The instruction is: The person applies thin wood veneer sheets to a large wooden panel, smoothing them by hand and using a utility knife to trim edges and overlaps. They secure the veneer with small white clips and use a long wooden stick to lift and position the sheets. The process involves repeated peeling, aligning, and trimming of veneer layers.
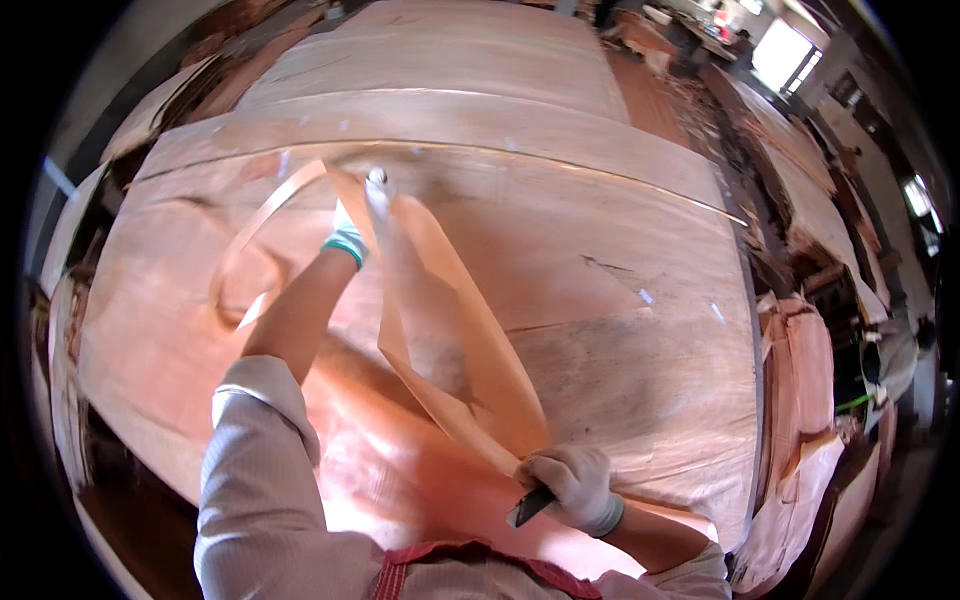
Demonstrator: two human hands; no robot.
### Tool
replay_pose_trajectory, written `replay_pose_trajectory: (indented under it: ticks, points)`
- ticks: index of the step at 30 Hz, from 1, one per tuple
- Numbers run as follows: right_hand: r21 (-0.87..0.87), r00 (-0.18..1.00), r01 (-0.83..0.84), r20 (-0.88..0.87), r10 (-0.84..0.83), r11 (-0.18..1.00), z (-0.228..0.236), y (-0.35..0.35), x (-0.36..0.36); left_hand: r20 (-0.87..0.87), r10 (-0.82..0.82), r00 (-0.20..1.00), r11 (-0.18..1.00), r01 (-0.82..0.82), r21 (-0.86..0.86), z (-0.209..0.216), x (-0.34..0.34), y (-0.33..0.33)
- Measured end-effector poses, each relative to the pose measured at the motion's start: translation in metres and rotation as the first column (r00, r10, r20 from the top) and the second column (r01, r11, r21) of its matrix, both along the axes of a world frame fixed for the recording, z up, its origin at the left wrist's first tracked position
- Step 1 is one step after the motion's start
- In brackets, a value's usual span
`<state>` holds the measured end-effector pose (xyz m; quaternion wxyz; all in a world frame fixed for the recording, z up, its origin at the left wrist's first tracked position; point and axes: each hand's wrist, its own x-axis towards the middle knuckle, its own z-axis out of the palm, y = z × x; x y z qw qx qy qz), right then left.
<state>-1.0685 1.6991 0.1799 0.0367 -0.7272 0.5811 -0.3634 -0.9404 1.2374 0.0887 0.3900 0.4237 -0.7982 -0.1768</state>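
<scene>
My left hand (347, 228), in a white glove with a green cuff, reaches far over the stack of wood veneer sheets (640, 370). Its fingers are closed on a thin, curling veneer strip (460, 295), which partly hides them. From there the strip loops back toward my right hand (572, 487), also gloved, near the front of the stack. The right fingers are wrapped round a dark, flat knife-like tool (530, 506), with the strip's near end against that hand. Narrower curls of the strip (245, 250) are blurred to the left of my left forearm.
A long thin rod (600, 170) lies across the stack beyond my left hand. More veneer sheets (430, 50) lie at the far side. Veneer bundles (800, 380) line the right side, and layered sheets (65, 370) stand at the left. A bright window (785, 55) is far right.
</scene>
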Motion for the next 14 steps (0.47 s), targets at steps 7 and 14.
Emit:
replay_pose_trajectory:
  ticks: [7, 14]
  points:
    - [0.331, 0.974, -0.066, 0.227, -0.011, 0.941, -0.012, 0.048, 0.077, -0.025, 0.505, 0.863, 0.797, -0.477, -0.371, 0.137, 0.414, 0.106]
    - [0.518, 0.9, 0.232, 0.206, -0.384, 0.823, -0.064, 0.089, 0.059, 0.388, 0.822, -0.416, -0.38, -0.909, -0.169, 0.128, 0.776, 0.506]
